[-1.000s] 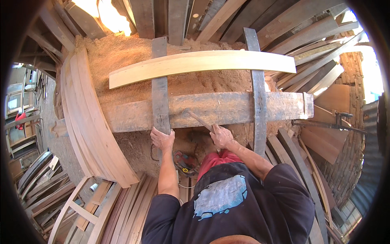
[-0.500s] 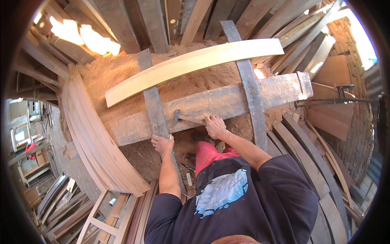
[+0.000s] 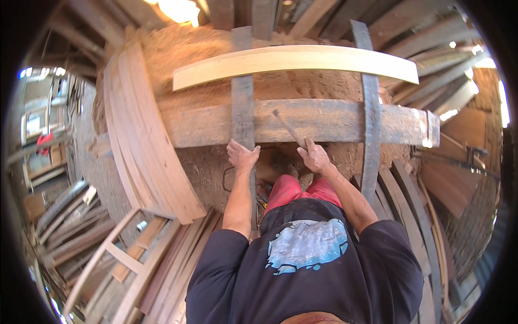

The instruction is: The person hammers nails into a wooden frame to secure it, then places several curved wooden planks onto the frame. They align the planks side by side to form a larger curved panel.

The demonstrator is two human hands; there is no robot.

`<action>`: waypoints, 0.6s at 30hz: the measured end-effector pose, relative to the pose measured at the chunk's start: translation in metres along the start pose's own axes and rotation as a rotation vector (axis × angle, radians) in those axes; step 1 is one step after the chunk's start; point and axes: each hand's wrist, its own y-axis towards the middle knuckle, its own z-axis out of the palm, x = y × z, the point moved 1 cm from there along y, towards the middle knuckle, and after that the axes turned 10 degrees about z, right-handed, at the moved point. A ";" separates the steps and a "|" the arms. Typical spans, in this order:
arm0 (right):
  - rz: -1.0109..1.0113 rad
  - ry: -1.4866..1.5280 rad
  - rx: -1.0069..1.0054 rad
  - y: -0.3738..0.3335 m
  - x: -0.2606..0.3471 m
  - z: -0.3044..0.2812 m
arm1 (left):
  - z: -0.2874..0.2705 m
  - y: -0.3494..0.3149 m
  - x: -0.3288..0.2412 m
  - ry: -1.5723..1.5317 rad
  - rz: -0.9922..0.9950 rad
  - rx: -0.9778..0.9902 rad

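My right hand [image 3: 315,157] is closed round the handle of a hammer [image 3: 290,128]. The hammer slants up and left over a thick weathered beam [image 3: 318,121], its small dark head blurred. My left hand [image 3: 243,155] grips the near part of a dark wooden crosspiece [image 3: 243,108], thumb on one side and fingers on the other. This crosspiece and a second dark crosspiece [image 3: 370,113] lie across the beam. Beyond the beam, a pale curved board [image 3: 297,58] rests over both crosspieces.
Several curved brown boards [image 3: 143,135] lean stacked at the left. A curved wooden frame [image 3: 127,258] stands at the lower left. Sawdust [image 3: 189,48] covers the ground behind the beam. More curved timbers [image 3: 404,205] lie at the right, near a dark metal clamp [image 3: 469,156].
The view has shifted and turned. My right hand has swung the hammer from nearly level to slanting upward, its head farther from the left crosspiece. My left hand stays on that crosspiece.
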 end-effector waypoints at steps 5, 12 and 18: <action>-0.066 -0.020 0.006 0.000 0.011 0.008 | -0.003 -0.007 0.016 -0.134 0.094 -0.059; -0.212 -0.037 -0.007 0.014 0.028 0.012 | -0.004 -0.008 0.014 -0.215 0.043 -0.062; -0.153 -0.023 0.080 0.023 0.043 0.006 | 0.006 -0.005 0.016 -0.226 0.097 -0.168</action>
